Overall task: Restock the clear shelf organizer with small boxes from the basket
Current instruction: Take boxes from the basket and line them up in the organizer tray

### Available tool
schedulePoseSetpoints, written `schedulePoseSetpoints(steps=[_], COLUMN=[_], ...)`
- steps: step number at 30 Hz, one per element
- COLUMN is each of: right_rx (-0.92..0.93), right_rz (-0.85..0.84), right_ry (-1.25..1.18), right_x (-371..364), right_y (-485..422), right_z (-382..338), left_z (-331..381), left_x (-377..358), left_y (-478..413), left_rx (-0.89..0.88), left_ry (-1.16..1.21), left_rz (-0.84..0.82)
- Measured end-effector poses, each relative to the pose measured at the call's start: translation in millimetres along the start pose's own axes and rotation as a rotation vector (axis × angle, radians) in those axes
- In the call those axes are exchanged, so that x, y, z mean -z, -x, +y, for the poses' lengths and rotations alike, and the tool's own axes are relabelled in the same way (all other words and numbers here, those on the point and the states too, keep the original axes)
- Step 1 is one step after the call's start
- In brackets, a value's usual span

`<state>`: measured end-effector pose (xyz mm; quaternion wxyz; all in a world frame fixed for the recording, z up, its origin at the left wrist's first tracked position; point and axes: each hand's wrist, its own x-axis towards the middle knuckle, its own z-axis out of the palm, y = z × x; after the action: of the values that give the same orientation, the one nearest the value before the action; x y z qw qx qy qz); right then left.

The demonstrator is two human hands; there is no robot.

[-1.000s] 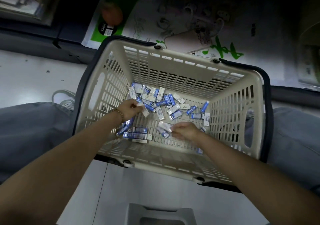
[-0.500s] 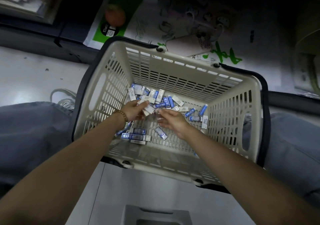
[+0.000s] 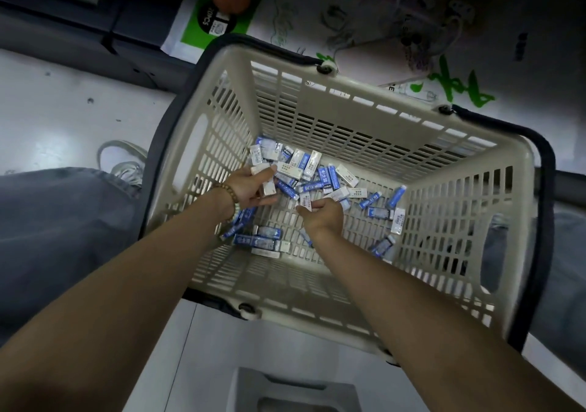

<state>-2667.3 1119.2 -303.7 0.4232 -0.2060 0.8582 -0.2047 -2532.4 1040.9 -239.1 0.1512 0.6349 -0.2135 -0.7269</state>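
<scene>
So, the left hand (image 3: 249,188) grips a few small white boxes (image 3: 269,187), and the right hand (image 3: 325,216) pinches one barcoded box (image 3: 306,203). Both reach low inside the beige basket (image 3: 364,93), over loose blue-and-white boxes (image 3: 320,173) scattered across its floor.

Blue-and-white small boxes (image 3: 329,175) lie jumbled in the beige basket (image 3: 380,132), mostly beyond the left grip (image 3: 253,186) and right grip (image 3: 323,213), some held.
</scene>
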Motion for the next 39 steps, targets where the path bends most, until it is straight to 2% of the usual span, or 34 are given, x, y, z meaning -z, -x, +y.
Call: schedulePoseSetpoints(steps=[4, 9, 12, 15, 18, 20, 25, 29, 34, 39], right_rx=[0.004, 0.094, 0.202, 0.367, 0.529, 0.610, 0.701, 0.759, 0.817, 0.816], right_rz=[-0.116, -0.337, -0.382, -0.416, -0.364, -0.332, -0.365, -0.413, -0.373, -0.387], right_ry=[-0.112, -0.236, -0.296, -0.259, -0.274, -0.346, -0.560, -0.524, -0.502, -0.498], right_x=[24.0, 90.8, 144.2, 204.4, 253.9, 275.3, 296.0, 300.5, 296.8, 294.3], right_y=[5.1, 22.2, 45.3, 79.7, 119.1, 144.1, 185.7, 197.4, 195.0, 192.5], right_z=[1.1, -30.0, -71.9, -116.8, -154.0, -169.8, -189.9, -205.4, -210.6, -212.6], left_z=[0.4, 20.8, 54.1, 98.1, 138.0, 154.3, 168.8, 177.2, 175.4, 174.7], left_x=[-1.9, -20.2, -36.5, -50.2, -62.6, -68.8, -72.9, -82.0, -93.8, -95.0], left_y=[6.7, 37.5, 73.9, 122.8, 177.8, 211.3, 253.5, 265.9, 267.4, 265.8], left_rx=[-0.028, -0.042, -0.085, -0.175, -0.289, -0.345, -0.409, -0.426, -0.548, -0.646], left_ry=[-0.063, -0.087, -0.161, -0.344, -0.442, -0.401, -0.158, -0.212, -0.304, -0.385], left_rz=[-0.009, -0.115, -0.217, -0.317, -0.394, -0.446, -0.553, -0.584, -0.682, -0.653])
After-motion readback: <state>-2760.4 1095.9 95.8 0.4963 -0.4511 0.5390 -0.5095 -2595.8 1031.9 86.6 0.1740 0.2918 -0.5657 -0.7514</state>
